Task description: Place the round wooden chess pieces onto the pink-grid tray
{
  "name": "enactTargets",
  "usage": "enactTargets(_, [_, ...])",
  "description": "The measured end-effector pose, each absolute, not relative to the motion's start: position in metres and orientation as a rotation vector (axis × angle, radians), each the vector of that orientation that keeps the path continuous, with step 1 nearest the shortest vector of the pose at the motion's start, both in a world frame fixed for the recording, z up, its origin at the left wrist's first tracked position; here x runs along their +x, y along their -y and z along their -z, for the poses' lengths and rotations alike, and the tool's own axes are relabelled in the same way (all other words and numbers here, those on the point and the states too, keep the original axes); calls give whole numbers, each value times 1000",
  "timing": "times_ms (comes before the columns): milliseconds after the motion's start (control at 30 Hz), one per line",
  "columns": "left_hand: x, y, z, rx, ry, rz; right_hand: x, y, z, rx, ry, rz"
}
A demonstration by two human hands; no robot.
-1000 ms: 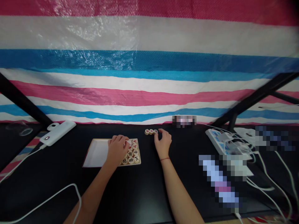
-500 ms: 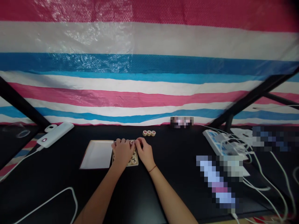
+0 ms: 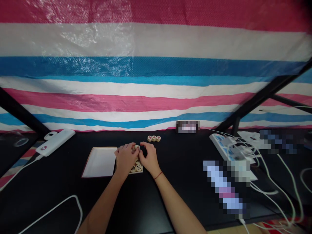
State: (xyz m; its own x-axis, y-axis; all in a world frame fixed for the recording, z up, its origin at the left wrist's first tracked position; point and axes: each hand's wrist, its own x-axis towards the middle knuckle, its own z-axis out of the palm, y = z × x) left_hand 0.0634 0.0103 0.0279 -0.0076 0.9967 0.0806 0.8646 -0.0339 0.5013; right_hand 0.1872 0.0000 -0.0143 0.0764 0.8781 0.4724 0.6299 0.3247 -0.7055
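Left hand (image 3: 126, 158) and right hand (image 3: 149, 159) curled close together over a wooden tray (image 3: 141, 171) of chess pieces (image 3: 138, 167), 1 round piece (image 3: 136, 147) pinched between them, pinching hand impossible to tell, 3 more pieces (image 3: 154, 138) just beyond.

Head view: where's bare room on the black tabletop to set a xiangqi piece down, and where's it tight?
Bare black tabletop lies right of the right hand, before the power strip. The white tray's left part also has room. Tight: the tray's right end, where the left hand and right hand crowd the xiangqi pieces, and around the strip's white cables.
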Motion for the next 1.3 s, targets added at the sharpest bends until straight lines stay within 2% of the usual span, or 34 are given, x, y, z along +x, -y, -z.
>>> enactTargets(200, [57,-9,-31,1745,-1610,-977,189,4,5,-1302,1670,-282])
enactTargets(633, [61,-7,-14,1282,-1343,-1181,195,3,0,-1147,1695,-172])
enactTargets(867, [61,-7,-18,1061,-1252,-1474,248,-17,13,-1549,1345,5])
enactTargets(1067, [58,-10,-14,1029,-1306,-1420,283,-27,33,-2003,1210,-65])
enactTargets(1300, [57,-12,-8,1055,-1333,-1389,277,-26,35,-2061,1308,-57])
